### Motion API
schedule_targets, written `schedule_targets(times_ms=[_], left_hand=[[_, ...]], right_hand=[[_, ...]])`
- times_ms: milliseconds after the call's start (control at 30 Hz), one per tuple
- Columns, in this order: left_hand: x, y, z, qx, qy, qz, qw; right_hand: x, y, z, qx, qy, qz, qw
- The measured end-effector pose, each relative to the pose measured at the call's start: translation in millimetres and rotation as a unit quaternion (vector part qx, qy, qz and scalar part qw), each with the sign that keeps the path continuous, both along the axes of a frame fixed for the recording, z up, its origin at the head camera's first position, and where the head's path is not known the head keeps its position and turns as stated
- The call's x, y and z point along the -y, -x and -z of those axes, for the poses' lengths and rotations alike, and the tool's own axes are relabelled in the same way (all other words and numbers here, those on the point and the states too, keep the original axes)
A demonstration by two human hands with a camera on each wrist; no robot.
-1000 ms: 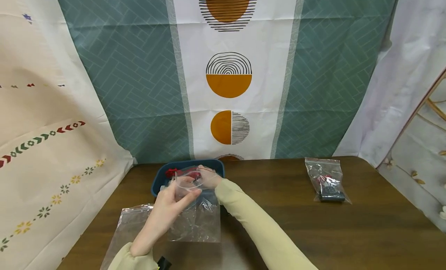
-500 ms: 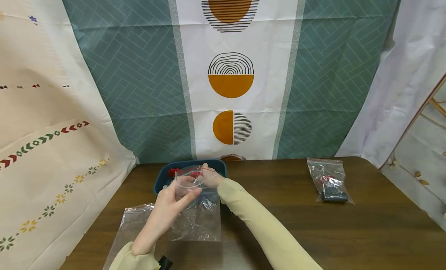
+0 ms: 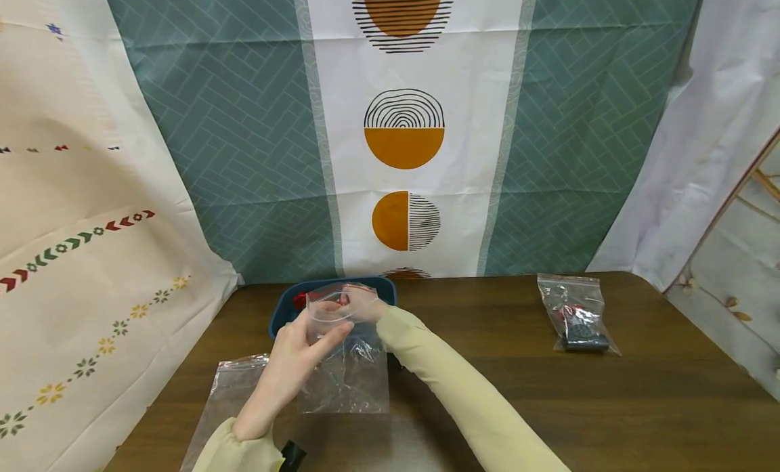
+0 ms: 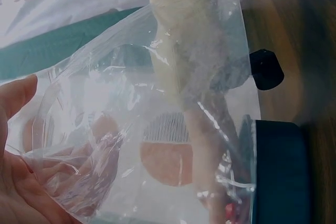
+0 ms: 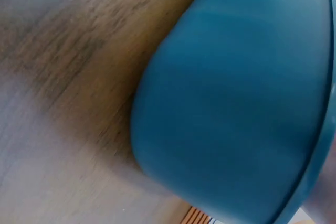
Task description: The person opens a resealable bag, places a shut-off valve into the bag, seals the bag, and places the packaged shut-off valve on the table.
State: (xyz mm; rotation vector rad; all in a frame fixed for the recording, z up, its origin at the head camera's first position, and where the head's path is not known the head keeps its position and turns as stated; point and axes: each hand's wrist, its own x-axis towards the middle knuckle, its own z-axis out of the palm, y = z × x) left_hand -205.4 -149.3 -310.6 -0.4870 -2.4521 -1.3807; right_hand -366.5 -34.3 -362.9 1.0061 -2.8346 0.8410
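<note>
My left hand (image 3: 292, 353) grips the mouth of a clear zip bag (image 3: 350, 384), which hangs down in front of the blue bin (image 3: 282, 316). Fingers of this hand (image 4: 21, 192) show at the edge of the bag (image 4: 173, 93) in the left wrist view. Over the bin, behind the bag's mouth, my right hand (image 3: 365, 306) pinches a small red piece (image 3: 344, 299), seen partly through the plastic. More red (image 3: 300, 301) lies at the bin's left. The right wrist view shows the bin's outer wall (image 5: 226, 98); the right fingertips are out of that view.
Another clear bag (image 3: 225, 391) lies flat at the left of the brown table (image 3: 487, 363). A zip bag with red and dark contents (image 3: 579, 326) rests at the right. Patterned cloths (image 3: 256, 154) hang behind and beside the table.
My right hand has lifted slightly and come nearer the bag's mouth, with red now at its fingertips. My left hand keeps its grip on the bag.
</note>
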Motion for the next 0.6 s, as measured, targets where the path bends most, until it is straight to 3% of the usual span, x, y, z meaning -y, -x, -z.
schedule_targets(times_ms=[67,200,267,300,367,400,433,500,533,600], left_hand=[[-0.4,-0.5,-0.6,-0.002,-0.001,0.000,1.0000],[-1.2,-1.4,-0.7,0.001,0.000,0.000,1.0000],[-1.1,-2.0,-0.9,0.001,0.000,-0.005,1.0000],[-0.7,-2.2,-1.0,0.002,0.000,-0.007,1.0000],[0.6,-2.5,-1.6,0.002,-0.002,-0.008,1.0000],[1.2,-2.5,-1.9,0.002,-0.002,-0.009,1.0000],[1.8,-2.4,-2.3,0.002,-0.002,-0.009,1.0000],[2.6,-2.4,-3.6,0.002,-0.003,-0.008,1.0000],[2.8,-2.4,-4.4,0.000,-0.003,-0.007,1.0000],[2.6,-2.5,-6.1,-0.002,-0.004,-0.008,1.0000]], right_hand=[[-1.2,-9.0,-7.8,0.005,0.013,-0.003,0.9999],[-3.6,-26.0,-28.0,0.062,0.013,0.011,0.9979],[-0.5,-5.2,-9.7,0.060,0.025,-0.011,0.9978],[-0.7,-7.4,-13.6,0.070,0.021,-0.015,0.9972],[6.1,22.2,11.2,0.052,0.015,-0.051,0.9972],[4.6,21.0,7.9,0.047,0.014,-0.076,0.9959],[3.5,19.5,3.9,0.036,0.007,-0.106,0.9937],[-1.6,-7.8,-29.0,0.048,-0.023,-0.132,0.9898],[-1.8,-6.1,-30.2,0.044,-0.031,-0.149,0.9874],[-8.7,-37.4,-64.9,0.066,-0.053,-0.155,0.9843]])
